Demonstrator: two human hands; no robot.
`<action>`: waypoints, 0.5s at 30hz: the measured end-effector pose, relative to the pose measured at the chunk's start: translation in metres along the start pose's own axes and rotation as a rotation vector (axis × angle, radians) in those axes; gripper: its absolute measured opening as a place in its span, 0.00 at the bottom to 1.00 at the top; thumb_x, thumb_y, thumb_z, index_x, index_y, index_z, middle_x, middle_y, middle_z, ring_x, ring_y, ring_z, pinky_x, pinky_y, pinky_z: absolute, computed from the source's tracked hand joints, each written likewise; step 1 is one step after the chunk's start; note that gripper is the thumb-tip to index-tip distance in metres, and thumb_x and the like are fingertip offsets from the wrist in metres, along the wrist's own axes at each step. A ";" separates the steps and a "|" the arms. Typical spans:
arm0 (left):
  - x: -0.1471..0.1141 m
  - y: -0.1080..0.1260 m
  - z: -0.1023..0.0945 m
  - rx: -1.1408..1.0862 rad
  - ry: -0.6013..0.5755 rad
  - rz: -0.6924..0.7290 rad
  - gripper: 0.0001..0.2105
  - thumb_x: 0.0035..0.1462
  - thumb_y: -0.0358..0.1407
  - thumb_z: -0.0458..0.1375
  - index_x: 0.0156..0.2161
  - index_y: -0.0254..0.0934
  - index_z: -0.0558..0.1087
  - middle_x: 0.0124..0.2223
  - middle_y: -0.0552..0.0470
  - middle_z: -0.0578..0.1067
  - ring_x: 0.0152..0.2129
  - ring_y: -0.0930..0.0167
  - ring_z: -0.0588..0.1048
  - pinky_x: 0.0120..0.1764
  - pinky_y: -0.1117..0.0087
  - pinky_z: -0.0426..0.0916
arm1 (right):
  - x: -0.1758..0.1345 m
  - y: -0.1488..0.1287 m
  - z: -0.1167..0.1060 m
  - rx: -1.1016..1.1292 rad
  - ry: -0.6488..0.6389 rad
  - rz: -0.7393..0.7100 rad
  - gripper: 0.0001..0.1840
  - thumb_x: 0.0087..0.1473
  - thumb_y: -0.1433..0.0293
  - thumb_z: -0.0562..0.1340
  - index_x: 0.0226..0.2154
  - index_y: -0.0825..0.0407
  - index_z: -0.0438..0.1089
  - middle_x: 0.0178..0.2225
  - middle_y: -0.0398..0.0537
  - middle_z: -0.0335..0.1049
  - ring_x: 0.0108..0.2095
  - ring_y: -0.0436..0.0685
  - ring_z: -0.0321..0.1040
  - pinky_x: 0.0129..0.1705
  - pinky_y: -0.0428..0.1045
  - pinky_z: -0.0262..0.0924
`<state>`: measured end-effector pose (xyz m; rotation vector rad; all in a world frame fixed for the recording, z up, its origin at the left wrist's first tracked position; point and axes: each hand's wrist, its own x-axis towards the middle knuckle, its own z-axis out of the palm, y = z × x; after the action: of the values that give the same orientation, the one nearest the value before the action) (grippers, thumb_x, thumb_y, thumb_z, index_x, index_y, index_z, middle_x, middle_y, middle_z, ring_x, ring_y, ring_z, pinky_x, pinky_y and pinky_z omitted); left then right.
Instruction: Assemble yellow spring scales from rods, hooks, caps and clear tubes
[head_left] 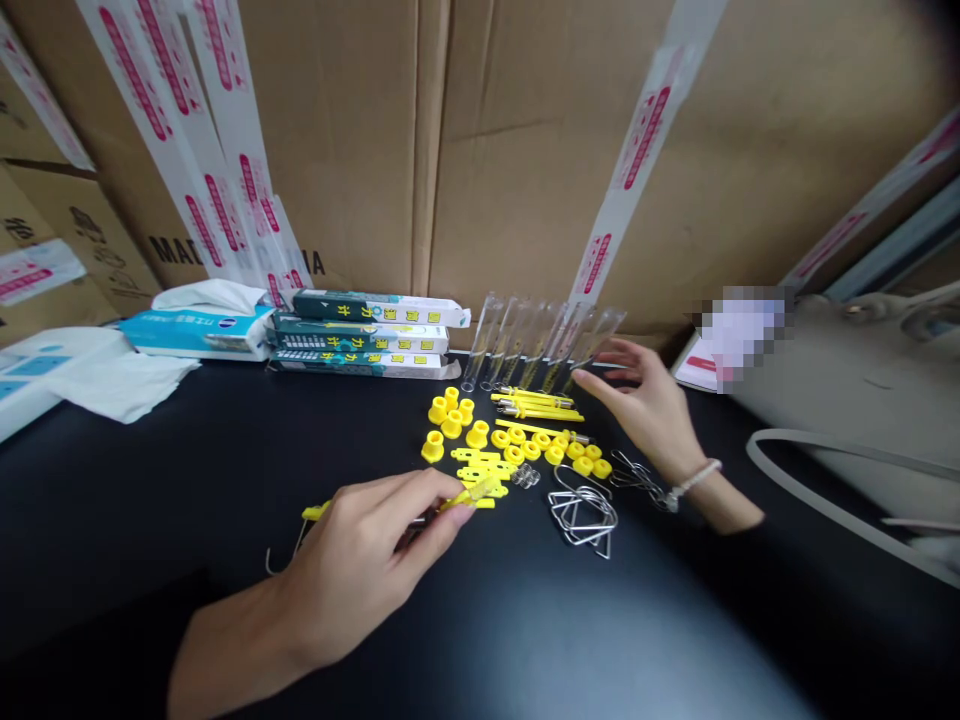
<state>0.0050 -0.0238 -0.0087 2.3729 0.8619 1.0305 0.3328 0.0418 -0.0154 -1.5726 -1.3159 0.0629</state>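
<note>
Pinching a small yellow piece [478,491], the left hand [367,540] is farther from the clear tubes [540,345], their long axes nearly parallel, just left of the right hand [649,395], whose fingers curve beside the nearest; whether gripping, I cannot tell.

Held yellow piece [478,491] part-hidden; bag [825,365] cropped

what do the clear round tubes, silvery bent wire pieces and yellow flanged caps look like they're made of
Clear round tubes: likely plastic, perhaps glass; smooth and glossy, since the background shows through with bright streaks.
Silvery bent wire pieces: apparently metal, polished, with sharp highlights.
Yellow flanged caps: probably moulded plastic, opaque, evenly coloured.
</note>
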 end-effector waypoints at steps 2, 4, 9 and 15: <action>0.000 0.001 0.000 0.013 0.005 0.033 0.04 0.67 0.31 0.56 0.39 0.38 0.72 0.33 0.58 0.77 0.27 0.76 0.76 0.34 0.76 0.66 | 0.000 0.005 0.005 -0.042 -0.057 0.029 0.40 0.42 0.49 0.71 0.52 0.55 0.69 0.45 0.59 0.77 0.40 0.65 0.74 0.40 0.60 0.69; 0.000 0.003 0.000 0.013 0.015 0.057 0.03 0.67 0.31 0.56 0.40 0.38 0.72 0.35 0.57 0.78 0.29 0.76 0.77 0.36 0.76 0.66 | -0.002 0.007 0.008 -0.072 -0.082 0.042 0.36 0.43 0.49 0.70 0.49 0.55 0.73 0.43 0.59 0.78 0.39 0.66 0.74 0.43 0.61 0.67; 0.000 0.003 0.000 0.000 0.017 0.052 0.04 0.66 0.31 0.57 0.38 0.38 0.73 0.33 0.57 0.78 0.28 0.76 0.77 0.35 0.76 0.67 | -0.001 0.004 0.006 -0.051 -0.072 0.032 0.20 0.42 0.52 0.72 0.30 0.51 0.78 0.31 0.53 0.79 0.35 0.66 0.72 0.45 0.62 0.63; 0.001 0.004 -0.001 -0.033 0.013 0.048 0.04 0.66 0.30 0.56 0.38 0.37 0.72 0.31 0.57 0.76 0.26 0.76 0.75 0.31 0.77 0.66 | 0.007 -0.015 -0.012 0.257 0.128 -0.005 0.14 0.50 0.57 0.69 0.33 0.50 0.73 0.34 0.51 0.74 0.33 0.58 0.70 0.40 0.55 0.65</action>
<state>0.0069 -0.0255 -0.0054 2.3726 0.7901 1.0715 0.3322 0.0372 0.0045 -1.3334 -1.1629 0.1216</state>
